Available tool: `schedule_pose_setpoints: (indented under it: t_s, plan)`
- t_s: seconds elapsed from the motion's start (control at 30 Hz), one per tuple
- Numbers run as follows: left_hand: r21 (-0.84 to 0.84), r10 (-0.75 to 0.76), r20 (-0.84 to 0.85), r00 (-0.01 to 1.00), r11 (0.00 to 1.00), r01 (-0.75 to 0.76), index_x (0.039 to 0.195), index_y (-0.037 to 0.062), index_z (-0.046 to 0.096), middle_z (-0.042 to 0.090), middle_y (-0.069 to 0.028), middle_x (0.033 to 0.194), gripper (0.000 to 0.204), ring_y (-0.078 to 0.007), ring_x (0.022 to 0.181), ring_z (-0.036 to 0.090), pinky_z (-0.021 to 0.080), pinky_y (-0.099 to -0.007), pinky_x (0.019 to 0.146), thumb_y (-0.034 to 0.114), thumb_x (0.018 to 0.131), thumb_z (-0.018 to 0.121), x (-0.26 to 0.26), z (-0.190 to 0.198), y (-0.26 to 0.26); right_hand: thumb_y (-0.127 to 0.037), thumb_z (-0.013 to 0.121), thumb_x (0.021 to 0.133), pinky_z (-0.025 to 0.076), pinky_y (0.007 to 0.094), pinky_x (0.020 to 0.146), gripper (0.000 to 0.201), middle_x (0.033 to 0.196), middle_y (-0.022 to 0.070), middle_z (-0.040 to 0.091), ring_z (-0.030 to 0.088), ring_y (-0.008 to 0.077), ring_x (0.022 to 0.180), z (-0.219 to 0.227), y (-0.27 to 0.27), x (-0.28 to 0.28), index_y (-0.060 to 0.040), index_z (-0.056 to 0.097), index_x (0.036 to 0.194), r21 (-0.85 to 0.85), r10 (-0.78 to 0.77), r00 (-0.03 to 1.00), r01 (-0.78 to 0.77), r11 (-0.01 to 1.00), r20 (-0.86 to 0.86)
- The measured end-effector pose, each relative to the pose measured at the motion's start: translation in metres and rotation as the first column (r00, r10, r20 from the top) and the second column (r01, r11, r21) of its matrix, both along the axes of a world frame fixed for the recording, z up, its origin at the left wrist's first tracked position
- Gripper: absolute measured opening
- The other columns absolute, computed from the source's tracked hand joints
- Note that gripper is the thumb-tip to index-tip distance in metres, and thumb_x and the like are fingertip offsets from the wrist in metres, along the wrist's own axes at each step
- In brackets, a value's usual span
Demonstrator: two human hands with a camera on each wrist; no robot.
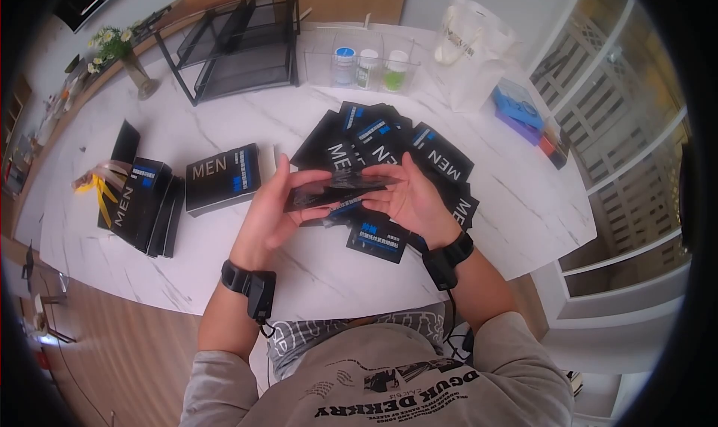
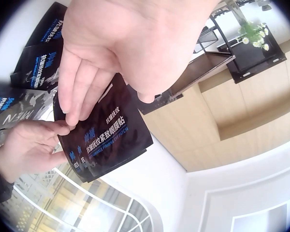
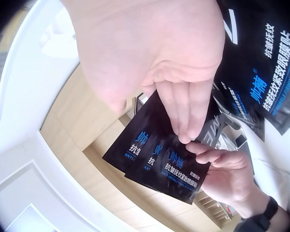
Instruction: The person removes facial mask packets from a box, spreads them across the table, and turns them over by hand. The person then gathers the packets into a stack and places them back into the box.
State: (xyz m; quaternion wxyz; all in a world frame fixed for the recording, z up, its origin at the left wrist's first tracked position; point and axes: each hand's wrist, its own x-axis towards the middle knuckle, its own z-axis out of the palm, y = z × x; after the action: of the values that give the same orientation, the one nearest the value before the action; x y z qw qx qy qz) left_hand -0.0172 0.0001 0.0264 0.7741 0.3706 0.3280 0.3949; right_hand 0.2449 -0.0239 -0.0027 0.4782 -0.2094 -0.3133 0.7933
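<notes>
In the head view, my left hand (image 1: 271,212) and right hand (image 1: 422,206) face each other over the table and hold a small stack of black eye patch sachets (image 1: 321,195) between them. Both thumbs point up, away from the sachets. In the right wrist view, several overlapping sachets (image 3: 179,169) show blue and white print, with the left hand's fingers at their edge. The left wrist view shows the left hand's fingers lying across the stack. Behind and below the hands spreads a pile of similar sachets (image 1: 441,154) marked MEN.
Left of the hands lies a black MEN box (image 1: 217,176); further left stand several more boxes (image 1: 134,214) beside a yellow ribbon (image 1: 101,191). At the back are a mesh rack (image 1: 239,72), a clear organizer (image 1: 318,68) with three bottles, a white bag (image 1: 475,60) and a blue package (image 1: 518,102).
</notes>
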Motion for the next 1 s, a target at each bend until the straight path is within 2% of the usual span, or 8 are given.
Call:
schedule_pose_setpoints:
  t_s: [0.17, 0.37, 0.47, 0.5, 0.63, 0.73, 0.93, 1.0]
  plan:
    - [0.026, 0.015, -0.008, 1.000, 1.000, -0.015, 0.121, -0.0100, 0.060, 0.066, -0.0249, 0.113, 0.080, -0.0341, 0.092, 0.072, 0.063, -0.0344, 0.075, 0.062, 0.101, 0.033, -0.001, -0.004, 0.001, -0.054, 0.026, 0.106, 0.051, 0.0420, 0.099, 0.071, 0.122, 0.0207, 0.065, 0.064, 0.0347, 0.115, 0.001, 0.000, -0.001, 0.0054, 0.056, 0.129, -0.007, 0.004, 1.000, -0.005, 1.000, -0.017]
    - [0.042, 0.016, -0.021, 1.000, 0.999, -0.015, 0.114, -0.0075, 0.066, 0.069, -0.0170, 0.109, 0.074, -0.0232, 0.100, 0.068, 0.054, -0.0313, 0.090, 0.058, 0.104, 0.033, -0.002, -0.003, 0.000, -0.046, 0.035, 0.107, 0.050, 0.0395, 0.100, 0.059, 0.126, 0.0163, 0.063, 0.064, 0.0282, 0.113, -0.008, 0.001, 0.002, 0.0037, 0.055, 0.131, 0.038, 0.018, 1.000, -0.017, 0.999, -0.006]
    - [0.575, 0.128, -0.392, 0.911, 0.807, 0.134, 0.113, -0.0029, 0.070, 0.071, -0.0079, 0.105, 0.055, -0.0138, 0.097, 0.062, 0.048, -0.0285, 0.088, 0.043, 0.107, 0.040, -0.007, -0.005, -0.002, -0.026, 0.048, 0.105, 0.048, 0.0354, 0.102, 0.041, 0.133, 0.0136, 0.057, 0.061, 0.0215, 0.116, 0.004, -0.005, -0.008, 0.0011, 0.052, 0.135, 0.115, -0.092, 0.981, 0.073, 0.991, 0.168]
    - [0.612, 0.110, -0.418, 0.902, 0.768, 0.190, 0.112, -0.0009, 0.071, 0.072, -0.0065, 0.102, 0.038, -0.0120, 0.093, 0.062, 0.048, -0.0272, 0.082, 0.030, 0.104, 0.051, -0.008, -0.005, -0.003, -0.018, 0.052, 0.103, 0.047, 0.0339, 0.103, 0.038, 0.136, 0.0127, 0.055, 0.059, 0.0192, 0.117, 0.010, -0.008, -0.013, 0.0001, 0.051, 0.137, 0.153, -0.154, 0.957, 0.118, 0.981, 0.247]
    - [0.701, 0.141, -0.470, 0.871, 0.659, 0.272, 0.111, 0.0000, 0.072, 0.074, -0.0094, 0.095, 0.025, -0.0119, 0.083, 0.065, 0.051, -0.0250, 0.074, 0.018, 0.098, 0.061, 0.001, 0.008, -0.017, 0.000, 0.060, 0.094, 0.047, 0.0322, 0.101, 0.044, 0.135, 0.0116, 0.056, 0.059, 0.0173, 0.117, 0.021, -0.010, -0.025, -0.0007, 0.051, 0.137, 0.180, -0.358, 0.925, 0.333, 0.925, 0.126]
    - [0.700, 0.178, -0.462, 0.869, 0.675, 0.234, 0.111, 0.0002, 0.072, 0.074, -0.0089, 0.094, 0.020, -0.0116, 0.082, 0.065, 0.050, -0.0239, 0.072, 0.007, 0.093, 0.066, 0.007, 0.004, -0.021, -0.002, 0.063, 0.093, 0.050, 0.0325, 0.097, 0.041, 0.126, 0.0097, 0.063, 0.063, 0.0164, 0.109, 0.012, -0.009, -0.011, 0.0003, 0.055, 0.133, 0.112, -0.131, 0.934, 0.099, 0.989, 0.332]
    - [0.659, 0.178, -0.471, 0.864, 0.722, 0.210, 0.105, 0.0010, 0.074, 0.073, -0.0086, 0.094, 0.017, -0.0118, 0.082, 0.065, 0.050, -0.0240, 0.072, 0.001, 0.089, 0.069, 0.004, 0.005, -0.015, -0.008, 0.068, 0.092, 0.051, 0.0289, 0.089, 0.026, 0.110, 0.0056, 0.070, 0.063, 0.0113, 0.099, 0.007, -0.012, -0.017, 0.0006, 0.067, 0.117, 0.330, -0.339, 0.795, 0.186, 0.926, 0.503]
    - [0.637, 0.162, -0.294, 0.942, 0.768, 0.067, 0.106, 0.0021, 0.069, 0.069, -0.0078, 0.100, 0.019, -0.0143, 0.091, 0.064, 0.050, -0.0262, 0.078, -0.004, 0.087, 0.068, -0.003, -0.008, -0.009, -0.010, 0.069, 0.092, 0.051, 0.0278, 0.088, 0.025, 0.108, 0.0045, 0.071, 0.063, 0.0100, 0.097, 0.012, -0.016, -0.021, 0.0004, 0.067, 0.115, 0.400, -0.404, 0.734, 0.195, 0.895, 0.546]
